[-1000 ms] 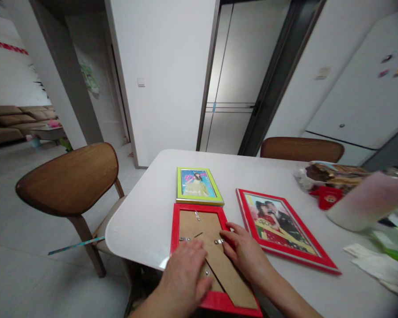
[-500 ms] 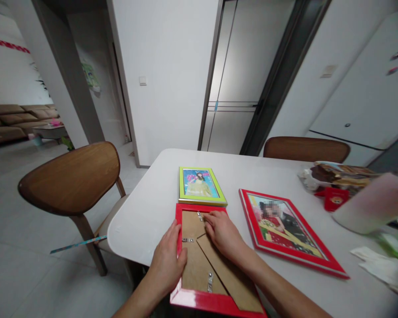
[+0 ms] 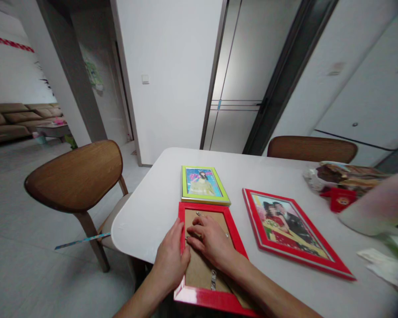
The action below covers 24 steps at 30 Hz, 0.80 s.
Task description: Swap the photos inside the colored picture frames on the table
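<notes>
A red picture frame [image 3: 199, 296] lies face down at the table's front edge, its brown backing board [image 3: 199, 265] and small metal clips showing. My left hand [image 3: 172, 249] is closed round the frame's left side, thumb on top. Over the upper part of the backing, my right hand [image 3: 210, 240] has its fingers bent at a clip near the left side; whether they pinch anything is hidden. Touching the red frame's far edge is a green frame [image 3: 223, 194] with a picture of a figure in a pale dress. Another red frame [image 3: 262, 238], picture side up, rests to the right.
Wrapped items [image 3: 345, 174], a red packet [image 3: 343, 201], a pinkish container [image 3: 374, 207] and white tissue [image 3: 381, 265] are on the right of the white table [image 3: 139, 221]. Wooden chairs stand at the left [image 3: 82, 176] and the far side [image 3: 313, 149].
My right hand has moved left across the backing, from the top clip towards the left clip. My left hand keeps its place on the frame. The view has shifted slightly.
</notes>
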Each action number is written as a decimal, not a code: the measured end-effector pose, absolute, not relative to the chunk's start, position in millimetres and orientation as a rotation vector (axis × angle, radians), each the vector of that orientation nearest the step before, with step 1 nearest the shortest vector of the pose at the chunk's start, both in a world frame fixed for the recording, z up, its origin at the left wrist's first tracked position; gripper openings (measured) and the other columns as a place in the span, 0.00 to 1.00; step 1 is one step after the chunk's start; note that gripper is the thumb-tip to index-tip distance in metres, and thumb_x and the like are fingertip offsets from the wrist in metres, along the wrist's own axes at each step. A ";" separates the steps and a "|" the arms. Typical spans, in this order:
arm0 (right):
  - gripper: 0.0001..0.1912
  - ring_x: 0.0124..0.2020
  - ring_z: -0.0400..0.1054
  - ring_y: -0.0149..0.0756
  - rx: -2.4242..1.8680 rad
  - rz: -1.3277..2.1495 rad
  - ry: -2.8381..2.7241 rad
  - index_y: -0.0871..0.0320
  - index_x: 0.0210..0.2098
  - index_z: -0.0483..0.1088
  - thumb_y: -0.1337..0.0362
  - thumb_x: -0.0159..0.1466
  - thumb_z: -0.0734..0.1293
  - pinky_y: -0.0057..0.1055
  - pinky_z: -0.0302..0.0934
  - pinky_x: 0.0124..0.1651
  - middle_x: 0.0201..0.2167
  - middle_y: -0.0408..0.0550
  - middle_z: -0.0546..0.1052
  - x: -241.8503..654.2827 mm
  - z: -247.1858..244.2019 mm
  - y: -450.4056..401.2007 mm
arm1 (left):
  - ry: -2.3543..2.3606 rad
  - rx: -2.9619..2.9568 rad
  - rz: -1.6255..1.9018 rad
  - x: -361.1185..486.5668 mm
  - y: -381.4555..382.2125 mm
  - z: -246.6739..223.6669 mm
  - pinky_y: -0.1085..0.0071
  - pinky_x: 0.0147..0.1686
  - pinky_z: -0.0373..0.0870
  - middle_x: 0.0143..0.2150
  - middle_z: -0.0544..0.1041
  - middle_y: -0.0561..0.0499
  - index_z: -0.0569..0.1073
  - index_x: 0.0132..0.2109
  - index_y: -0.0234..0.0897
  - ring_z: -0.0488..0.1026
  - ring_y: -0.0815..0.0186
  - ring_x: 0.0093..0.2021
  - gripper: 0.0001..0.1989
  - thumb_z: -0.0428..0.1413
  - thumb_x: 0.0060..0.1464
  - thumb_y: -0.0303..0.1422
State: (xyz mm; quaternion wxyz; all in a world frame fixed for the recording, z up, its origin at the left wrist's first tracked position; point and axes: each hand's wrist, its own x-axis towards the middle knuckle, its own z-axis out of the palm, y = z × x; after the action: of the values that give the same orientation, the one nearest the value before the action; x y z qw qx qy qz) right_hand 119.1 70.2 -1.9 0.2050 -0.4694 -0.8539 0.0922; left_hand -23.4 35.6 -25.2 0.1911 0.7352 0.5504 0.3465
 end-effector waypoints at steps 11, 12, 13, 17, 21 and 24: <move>0.13 0.48 0.56 0.36 -1.159 0.727 -2.442 0.53 0.38 0.70 0.69 0.53 0.62 0.34 0.50 0.50 0.46 0.47 0.65 149.7 20.0 45.3 | 1.559 2.071 0.903 -24.7 35.0 -22.3 0.63 0.55 0.53 0.57 0.57 0.39 0.55 0.55 0.27 0.55 0.61 0.56 0.26 0.46 0.46 0.24; 0.14 0.51 0.53 0.37 -1.156 0.789 -2.475 0.51 0.37 0.70 0.69 0.51 0.64 0.36 0.48 0.52 0.50 0.46 0.62 157.1 22.0 39.1 | 1.555 2.067 0.905 -24.6 34.7 -22.4 0.63 0.55 0.52 0.57 0.57 0.39 0.55 0.55 0.27 0.54 0.61 0.57 0.27 0.46 0.46 0.24; 0.14 0.54 0.50 0.39 -1.162 0.831 -2.498 0.50 0.36 0.71 0.69 0.50 0.65 0.38 0.45 0.54 0.52 0.44 0.59 162.6 23.0 33.4 | 1.554 2.062 0.908 -24.4 34.5 -22.6 0.62 0.55 0.52 0.58 0.56 0.40 0.55 0.55 0.28 0.54 0.61 0.57 0.27 0.46 0.45 0.24; 0.09 0.56 0.46 0.41 -1.217 0.813 -2.485 0.48 0.31 0.73 0.66 0.51 0.65 0.44 0.38 0.56 0.53 0.43 0.60 164.3 20.1 20.7 | 1.578 2.043 0.915 -23.2 34.7 -23.5 0.62 0.55 0.52 0.57 0.57 0.40 0.57 0.54 0.28 0.54 0.61 0.56 0.26 0.46 0.46 0.24; 0.08 0.52 0.52 0.41 -1.277 0.716 -2.419 0.52 0.30 0.72 0.62 0.53 0.62 0.42 0.43 0.55 0.50 0.47 0.63 157.1 15.8 20.2 | 1.565 2.022 0.941 -23.4 35.2 -22.8 0.62 0.55 0.53 0.56 0.59 0.40 0.58 0.54 0.28 0.56 0.60 0.56 0.25 0.46 0.46 0.24; 0.14 0.47 0.58 0.39 -1.425 0.598 -2.312 0.55 0.39 0.69 0.60 0.53 0.62 0.36 0.51 0.49 0.47 0.52 0.64 157.8 13.5 20.6 | 1.551 2.014 0.955 -23.8 34.9 -22.2 0.63 0.55 0.53 0.57 0.59 0.40 0.57 0.54 0.28 0.56 0.60 0.56 0.26 0.46 0.46 0.24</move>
State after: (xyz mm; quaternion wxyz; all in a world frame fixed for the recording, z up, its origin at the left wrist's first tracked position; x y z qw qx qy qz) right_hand 157.8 20.6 13.5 0.1792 -0.5040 -0.8179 0.2116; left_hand -23.8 34.9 -22.2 0.2116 0.7250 0.5582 0.3436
